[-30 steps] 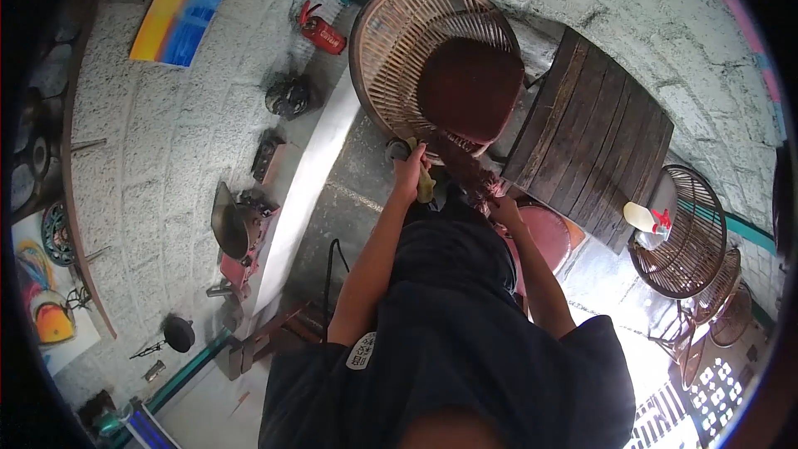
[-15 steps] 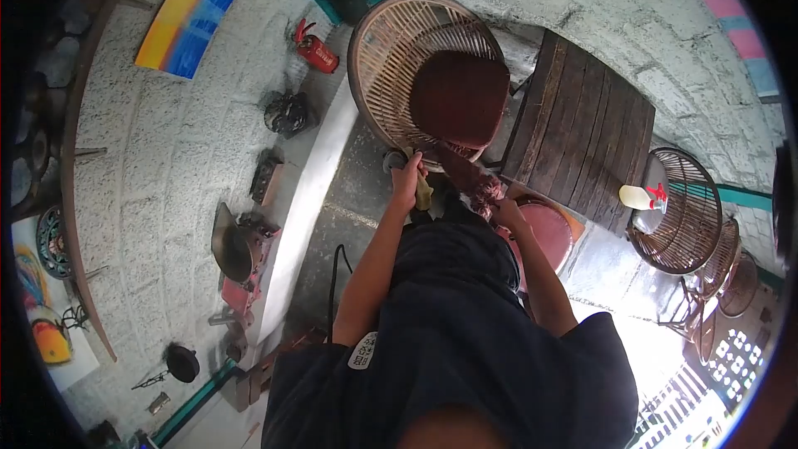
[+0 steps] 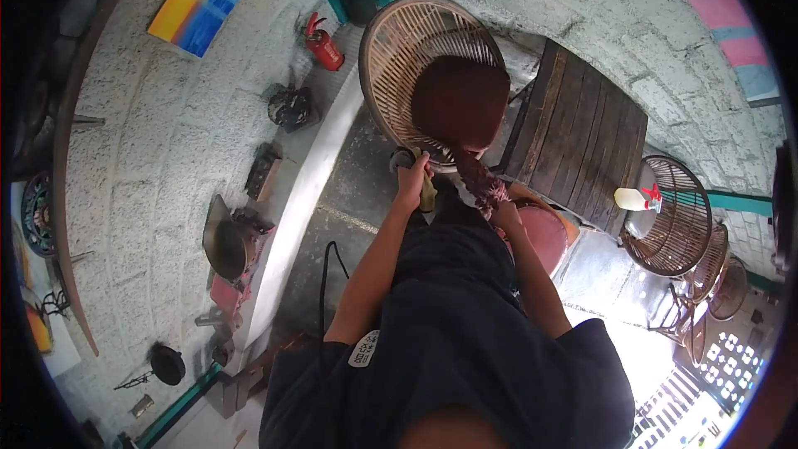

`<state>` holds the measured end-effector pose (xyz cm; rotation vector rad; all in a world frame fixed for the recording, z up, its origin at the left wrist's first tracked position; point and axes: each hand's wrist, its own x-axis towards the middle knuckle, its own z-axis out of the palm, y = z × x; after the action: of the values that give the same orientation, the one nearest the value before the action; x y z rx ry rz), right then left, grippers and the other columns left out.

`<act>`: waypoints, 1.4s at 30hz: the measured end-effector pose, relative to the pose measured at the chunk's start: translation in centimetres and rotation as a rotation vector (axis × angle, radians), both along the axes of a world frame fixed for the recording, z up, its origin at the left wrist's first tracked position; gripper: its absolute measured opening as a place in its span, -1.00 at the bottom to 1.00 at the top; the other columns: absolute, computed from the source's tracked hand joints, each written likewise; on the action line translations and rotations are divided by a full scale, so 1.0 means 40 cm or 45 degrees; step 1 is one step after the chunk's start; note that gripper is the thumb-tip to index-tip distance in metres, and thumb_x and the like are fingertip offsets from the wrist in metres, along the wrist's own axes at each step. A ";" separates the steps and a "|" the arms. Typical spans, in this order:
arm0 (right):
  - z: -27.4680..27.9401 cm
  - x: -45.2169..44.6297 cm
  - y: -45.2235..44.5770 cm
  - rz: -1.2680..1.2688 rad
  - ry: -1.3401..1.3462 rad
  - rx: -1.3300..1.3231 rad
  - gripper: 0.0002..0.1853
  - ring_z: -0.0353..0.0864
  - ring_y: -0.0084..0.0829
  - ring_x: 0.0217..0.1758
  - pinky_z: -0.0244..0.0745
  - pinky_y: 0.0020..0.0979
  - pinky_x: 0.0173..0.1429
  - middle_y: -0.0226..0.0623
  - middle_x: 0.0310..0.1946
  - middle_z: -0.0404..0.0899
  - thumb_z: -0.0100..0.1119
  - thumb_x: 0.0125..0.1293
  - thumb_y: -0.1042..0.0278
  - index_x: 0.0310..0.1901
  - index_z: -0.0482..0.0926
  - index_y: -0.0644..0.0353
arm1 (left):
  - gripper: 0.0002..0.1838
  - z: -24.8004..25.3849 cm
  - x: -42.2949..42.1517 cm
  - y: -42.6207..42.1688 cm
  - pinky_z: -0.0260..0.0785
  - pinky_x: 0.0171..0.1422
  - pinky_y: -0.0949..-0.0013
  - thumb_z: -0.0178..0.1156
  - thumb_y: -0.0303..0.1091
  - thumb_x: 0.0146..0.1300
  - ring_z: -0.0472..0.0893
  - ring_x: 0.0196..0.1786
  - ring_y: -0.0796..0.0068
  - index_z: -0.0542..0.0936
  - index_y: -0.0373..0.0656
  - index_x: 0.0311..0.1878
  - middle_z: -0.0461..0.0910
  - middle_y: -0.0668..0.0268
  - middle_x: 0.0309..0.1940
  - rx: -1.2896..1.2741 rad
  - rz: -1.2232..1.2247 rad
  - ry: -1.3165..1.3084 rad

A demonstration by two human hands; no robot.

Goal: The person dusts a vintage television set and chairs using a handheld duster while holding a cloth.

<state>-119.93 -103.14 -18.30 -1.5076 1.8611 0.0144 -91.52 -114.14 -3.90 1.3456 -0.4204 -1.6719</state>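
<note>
My left hand (image 3: 413, 183) is closed around an olive-green handheld tool (image 3: 428, 198), whose exact kind I cannot make out. A grey round part (image 3: 402, 159) shows just beyond the knuckles. In my right hand (image 3: 505, 216) is a bunched maroon cloth (image 3: 480, 183), its far end reaching the front of the rattan chair (image 3: 384, 75). A dark maroon seat cushion (image 3: 460, 100) lies in that chair, ahead of both hands.
Right of the chair stands a dark slatted wooden table (image 3: 573, 125), with a spray bottle (image 3: 633, 199) near its end. A round maroon stool (image 3: 540, 237) sits beside my right arm. A black cord (image 3: 324, 283) hangs at left; a fire extinguisher (image 3: 324, 48) is by the wall.
The view has shifted slightly. The maroon cloth hangs in a somewhat different shape from my right hand. Both hands keep their hold.
</note>
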 end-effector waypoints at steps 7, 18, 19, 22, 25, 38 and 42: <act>0.016 -0.006 -0.028 -0.083 0.064 0.024 -0.61 0.67 0.01 -0.10 0.54 -0.06 0.02 0.08 -0.22 0.65 0.18 0.18 0.15 0.05 0.65 0.01 | -0.81 -0.001 -0.002 -0.056 0.35 -0.39 0.38 0.28 -0.29 0.29 0.48 -0.52 0.53 0.48 -0.12 -0.36 0.45 0.41 -0.52 0.028 0.073 -0.046; 0.043 -0.087 -0.103 0.160 -0.311 -0.049 -0.65 0.67 0.03 -0.20 0.54 -0.07 -0.07 0.09 -0.30 0.64 0.21 0.19 0.13 -0.04 0.67 0.09 | -0.84 -0.028 -0.064 -0.092 0.38 -0.40 0.35 0.27 -0.30 0.28 0.48 -0.53 0.52 0.52 -0.15 -0.29 0.46 0.39 -0.53 0.133 0.121 -0.180; 0.054 -0.094 -0.111 0.144 -0.423 0.008 -0.65 0.67 0.04 -0.20 0.53 -0.06 -0.08 0.11 -0.30 0.63 0.22 0.19 0.13 -0.06 0.67 0.12 | -0.84 -0.031 -0.068 -0.096 0.38 -0.40 0.35 0.27 -0.30 0.28 0.48 -0.53 0.52 0.52 -0.15 -0.29 0.46 0.39 -0.53 0.142 0.125 -0.184; 0.063 -0.083 -0.127 0.138 -0.240 -0.077 -0.63 0.65 0.07 -0.21 0.51 -0.06 -0.10 0.15 -0.34 0.61 0.24 0.19 0.11 -0.10 0.66 0.21 | -0.85 -0.047 -0.074 -0.104 0.39 -0.39 0.36 0.26 -0.31 0.29 0.49 -0.53 0.51 0.52 -0.15 -0.28 0.45 0.40 -0.53 0.106 0.167 -0.188; 0.091 -0.083 -0.166 0.321 -0.388 -0.167 -0.62 0.64 0.08 -0.22 0.50 -0.06 -0.10 0.11 -0.37 0.62 0.26 0.20 0.08 -0.12 0.65 0.24 | -0.85 -0.060 -0.072 -0.112 0.40 -0.38 0.36 0.26 -0.31 0.29 0.50 -0.53 0.50 0.51 -0.15 -0.30 0.46 0.40 -0.53 0.100 0.178 -0.212; -0.041 -0.103 -0.182 0.236 -0.285 -0.223 -0.66 0.65 0.07 -0.17 0.51 -0.04 -0.05 0.11 -0.31 0.64 0.20 0.22 0.10 -0.21 0.67 0.26 | -0.82 -0.049 -0.111 -0.082 0.38 -0.41 0.37 0.27 -0.31 0.28 0.51 -0.53 0.52 0.49 -0.10 -0.37 0.47 0.41 -0.54 0.198 0.375 -0.191; 0.024 -0.100 -0.194 0.228 -0.249 -0.036 -0.61 0.64 0.10 -0.12 0.51 0.01 -0.01 0.14 -0.28 0.64 0.19 0.24 0.08 -0.13 0.63 0.30 | -0.83 -0.054 -0.129 -0.066 0.35 -0.43 0.38 0.28 -0.30 0.28 0.50 -0.54 0.53 0.51 -0.10 -0.37 0.47 0.42 -0.55 0.147 0.371 -0.200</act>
<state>-123.94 -110.91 -17.33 -1.6298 1.5747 -0.0733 -96.66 -116.78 -6.05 1.5493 -0.2070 -1.3724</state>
